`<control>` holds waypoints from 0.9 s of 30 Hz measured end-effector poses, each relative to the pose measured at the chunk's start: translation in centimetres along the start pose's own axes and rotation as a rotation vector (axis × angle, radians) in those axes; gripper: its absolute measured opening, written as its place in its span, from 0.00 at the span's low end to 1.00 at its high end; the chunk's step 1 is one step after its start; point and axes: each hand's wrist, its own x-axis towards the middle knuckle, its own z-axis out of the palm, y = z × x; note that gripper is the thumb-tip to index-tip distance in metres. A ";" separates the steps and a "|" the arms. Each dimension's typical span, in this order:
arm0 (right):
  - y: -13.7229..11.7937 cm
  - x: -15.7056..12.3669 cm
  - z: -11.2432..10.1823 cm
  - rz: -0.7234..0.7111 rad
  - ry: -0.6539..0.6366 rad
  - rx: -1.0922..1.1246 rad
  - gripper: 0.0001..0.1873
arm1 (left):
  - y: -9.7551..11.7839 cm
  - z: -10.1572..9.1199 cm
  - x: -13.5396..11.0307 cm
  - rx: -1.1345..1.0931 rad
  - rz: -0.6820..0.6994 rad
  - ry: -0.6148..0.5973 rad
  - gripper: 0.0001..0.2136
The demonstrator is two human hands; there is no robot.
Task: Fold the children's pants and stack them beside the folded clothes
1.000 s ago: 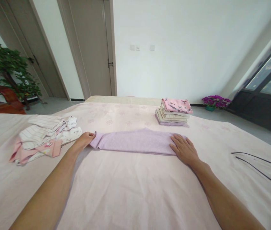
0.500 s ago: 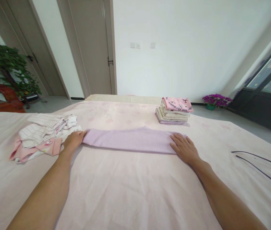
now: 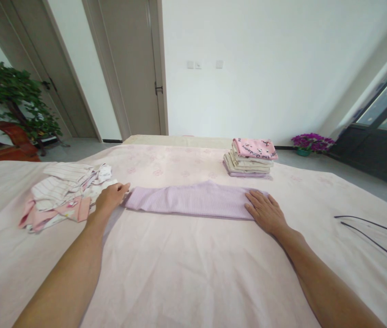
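Observation:
A lilac ribbed garment point(image 3: 189, 200), folded into a long flat strip, lies crosswise on the bed in front of me. At its left end is my left hand point(image 3: 111, 198), fingers loosely bent and slightly raised beside the cloth, with nothing visible in them. My right hand point(image 3: 266, 210) rests flat on the strip's right end, palm down and fingers stretched out, pressing on the fabric and hiding part of that end. The left end of the strip is a little wrinkled, and its far edge bulges up near the middle.
A loose heap of striped and pink clothes point(image 3: 58, 196) lies left of my left hand. Beyond the strip, to the right, stands a stack of folded clothes point(image 3: 250, 159), pink on top. Eyeglasses point(image 3: 373, 225) lie at far right on the pale pink bedsheet point(image 3: 186, 269).
My left hand has let go of the garment's left end and lifted slightly, shifting a little right. That end has drawn in rightward. My right hand stays on the right end.

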 end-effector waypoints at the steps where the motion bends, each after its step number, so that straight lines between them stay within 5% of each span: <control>1: 0.0 0.0 0.0 -0.001 0.001 0.000 0.31 | 0.1 0.0 0.1 0.003 0.020 -0.052 0.26; 5: 0.0 0.0 0.0 -0.001 0.007 0.003 0.31 | 0.5 0.5 0.4 -0.012 0.059 -0.179 0.22; 19: -0.1 0.1 -0.1 0.006 0.011 0.014 0.30 | 1.3 1.1 -0.5 0.083 -0.032 -0.042 0.17; 23: -0.4 0.1 -0.6 0.029 -0.017 0.032 0.30 | 2.8 1.0 -1.5 0.028 0.235 0.231 0.18; 27: -1.1 0.2 -2.2 0.076 -0.055 0.072 0.29 | 6.0 2.3 -3.1 -0.188 0.588 0.091 0.20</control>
